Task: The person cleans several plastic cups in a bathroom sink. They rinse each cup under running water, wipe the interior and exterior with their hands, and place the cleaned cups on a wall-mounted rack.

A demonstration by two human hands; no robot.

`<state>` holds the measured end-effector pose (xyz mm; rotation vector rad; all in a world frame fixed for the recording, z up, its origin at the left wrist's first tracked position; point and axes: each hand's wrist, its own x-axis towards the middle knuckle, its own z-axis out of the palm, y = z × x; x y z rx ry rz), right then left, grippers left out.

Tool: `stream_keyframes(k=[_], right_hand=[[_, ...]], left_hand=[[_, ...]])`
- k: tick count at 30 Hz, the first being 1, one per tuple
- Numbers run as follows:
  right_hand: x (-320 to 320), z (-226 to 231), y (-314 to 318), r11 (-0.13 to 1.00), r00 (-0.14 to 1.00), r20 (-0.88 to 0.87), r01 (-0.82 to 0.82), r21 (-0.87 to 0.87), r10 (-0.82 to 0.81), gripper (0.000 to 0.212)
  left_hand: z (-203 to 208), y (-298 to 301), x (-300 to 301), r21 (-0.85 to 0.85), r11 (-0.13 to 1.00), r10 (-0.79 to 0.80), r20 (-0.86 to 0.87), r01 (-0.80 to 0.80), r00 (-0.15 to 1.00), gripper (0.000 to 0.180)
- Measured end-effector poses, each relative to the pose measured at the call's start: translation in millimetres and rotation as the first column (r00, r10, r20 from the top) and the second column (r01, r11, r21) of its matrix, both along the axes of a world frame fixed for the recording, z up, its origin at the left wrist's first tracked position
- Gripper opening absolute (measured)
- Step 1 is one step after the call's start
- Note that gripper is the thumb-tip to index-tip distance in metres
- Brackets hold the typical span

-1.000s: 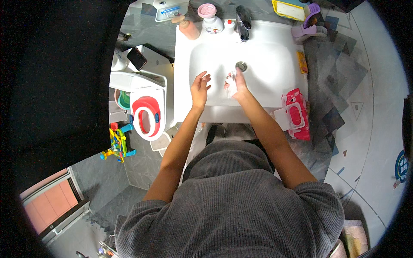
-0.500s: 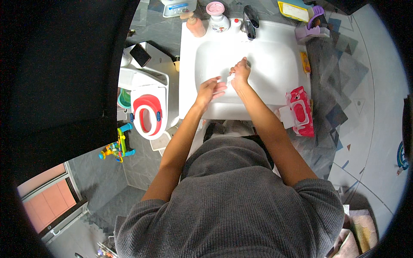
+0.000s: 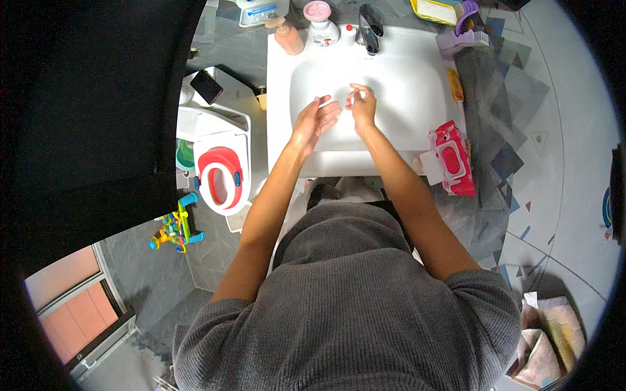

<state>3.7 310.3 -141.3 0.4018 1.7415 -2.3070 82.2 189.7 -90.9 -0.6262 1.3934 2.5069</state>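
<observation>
Over the white sink basin (image 3: 407, 85), my left hand (image 3: 315, 122) lies palm up with its fingers stretched out. Nothing shows in that palm. My right hand (image 3: 362, 107) is just to its right, its fingers loosely curled and apart, pointing toward the left hand. A small gap separates the two hands. Any white bit at the right fingertips is hard to make out against the basin. Beyond the hands, the black faucet (image 3: 370, 29) stands at the sink's back edge.
Along the sink's back stand a peach pump bottle (image 3: 289, 40) and a white bottle with a pink top (image 3: 321, 29). A red wipes pack (image 3: 451, 158) with its lid up lies on the right rim. At left is a toilet with a red child seat (image 3: 220, 179) and a phone (image 3: 207, 86).
My right hand has turned and its fingers have loosened. The white bit seen beside it before no longer shows clearly. My left hand has moved slightly away from me and turned palm up.
</observation>
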Motion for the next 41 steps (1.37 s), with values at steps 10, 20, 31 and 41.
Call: stream_keyframes(k=[10,20,31,41], right_hand=[[-36.9,18.4,23.0,0.988,0.993,0.032,0.111,0.105,-0.115,0.051],[-36.9,27.4,31.4,0.744,0.896,-0.313,-0.029,0.668,0.315,0.052],[-32.3,34.2,121.2,-0.102,0.411,0.262,-0.372,0.923,0.873,0.021],[19.2,95.1,266.1,0.448,0.913,-0.081,-0.118,0.886,0.4,0.028]], left_hand=[[-15.7,3.6,-1.1,-0.213,0.976,-0.012,0.123,0.038,0.992,0.037],[-24.1,18.3,-14.8,-0.289,0.956,-0.006,0.125,0.042,0.992,0.025],[-37.9,46.8,-39.9,-0.531,0.829,-0.183,0.039,0.175,0.982,0.022],[-31.9,145.1,-33.1,-0.949,-0.211,-0.964,0.242,0.235,0.109,0.02]])
